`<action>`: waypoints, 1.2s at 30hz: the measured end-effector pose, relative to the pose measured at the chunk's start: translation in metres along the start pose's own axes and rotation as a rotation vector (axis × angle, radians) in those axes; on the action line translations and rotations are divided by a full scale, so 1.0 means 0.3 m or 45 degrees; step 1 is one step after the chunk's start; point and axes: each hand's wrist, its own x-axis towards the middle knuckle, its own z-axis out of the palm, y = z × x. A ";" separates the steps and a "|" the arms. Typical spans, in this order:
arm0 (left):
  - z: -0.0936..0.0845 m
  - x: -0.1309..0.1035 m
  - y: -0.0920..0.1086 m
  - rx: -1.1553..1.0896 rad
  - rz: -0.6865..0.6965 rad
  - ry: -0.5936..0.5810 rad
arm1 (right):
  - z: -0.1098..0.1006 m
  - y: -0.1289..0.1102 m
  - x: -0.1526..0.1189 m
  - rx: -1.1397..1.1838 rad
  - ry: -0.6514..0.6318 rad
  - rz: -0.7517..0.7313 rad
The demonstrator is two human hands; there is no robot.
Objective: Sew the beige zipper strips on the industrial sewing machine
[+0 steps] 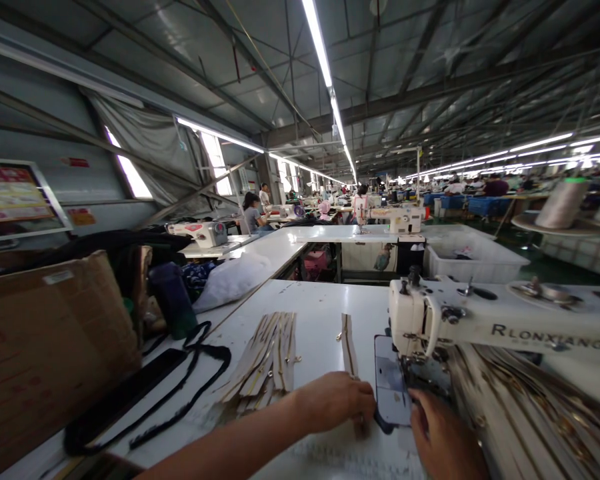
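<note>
A beige zipper (347,337) with a metal pull lies lengthwise on the white table. My left hand (335,403) reaches across from the left, its fingers closed over the lower part of this zipper; they are slightly blurred. By the front edge of the sewing machine's metal plate (393,387) is my right hand (443,433), with fingers extended and nothing visible in them. The white sewing machine (500,320) stands just beyond that hand. Left of the single zipper, a fanned pile of similar zippers (275,360) rests on the table.
More zippers (535,407) are heaped right of the machine, under its arm. Black straps (200,373) and a cardboard box (55,353) occupy the left side. A white plastic bin (473,257) stands beyond the machine. Thread cones (563,203) are at far right; people sit at machines farther off.
</note>
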 end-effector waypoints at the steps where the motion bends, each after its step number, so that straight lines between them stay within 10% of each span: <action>1: -0.001 0.009 -0.013 -0.062 0.004 -0.039 | -0.003 -0.005 0.001 0.009 0.009 0.009; 9: -0.078 0.047 -0.019 -0.179 -0.078 -0.136 | -0.009 -0.011 0.000 0.065 -0.026 0.045; 19: -0.441 0.040 0.054 -1.394 -0.342 0.905 | 0.001 -0.003 0.000 0.121 -0.056 0.099; 22: -0.368 0.073 0.083 -1.744 -0.461 0.837 | -0.004 0.009 0.003 0.225 -0.021 0.151; 30: 0.159 0.228 0.087 -2.016 -0.994 0.639 | -0.052 -0.047 0.005 0.587 -0.007 0.294; 36: 0.215 0.283 0.038 -1.390 -0.994 0.541 | -0.003 -0.012 -0.003 0.475 -0.061 0.259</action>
